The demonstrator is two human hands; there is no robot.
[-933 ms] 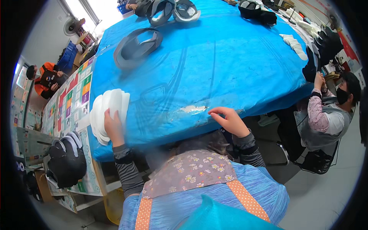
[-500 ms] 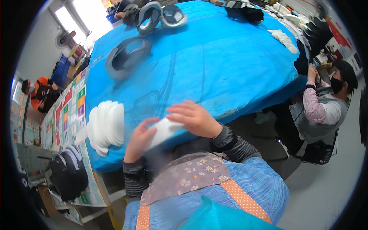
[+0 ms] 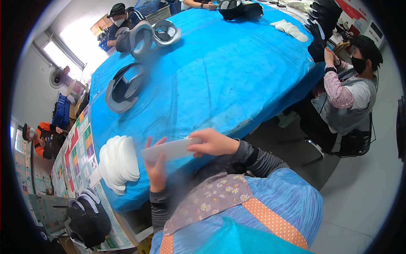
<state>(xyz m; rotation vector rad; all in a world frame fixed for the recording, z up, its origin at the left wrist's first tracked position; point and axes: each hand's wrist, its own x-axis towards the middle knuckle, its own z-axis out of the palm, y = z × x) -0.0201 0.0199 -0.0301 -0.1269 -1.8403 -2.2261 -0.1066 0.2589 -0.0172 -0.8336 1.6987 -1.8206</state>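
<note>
Above the near edge of the table, both hands hold one thin white cap brim insert (image 3: 174,149). My right hand (image 3: 215,142) pinches its right end between thumb and fingers. The left end lies in my left hand (image 3: 156,167), thumb in front and fingers behind. A fanned stack of similar white brim inserts (image 3: 119,163) rests on the table just left of my left hand. Further up the table, a grey and black cap (image 3: 122,91) lies with its inside showing.
Blue sheeting (image 3: 203,72) covers the table. More caps (image 3: 144,38) sit at the far left near a person in a dark cap. Black caps (image 3: 241,12) and white inserts (image 3: 290,30) lie at the far side. A seated person (image 3: 344,91) works at right; stacked dark caps (image 3: 89,218) stand lower left.
My right hand has gone from spread fingers over the insert to pinching its right end. The insert now lies more level and is seen broadside. The whole view has shifted.
</note>
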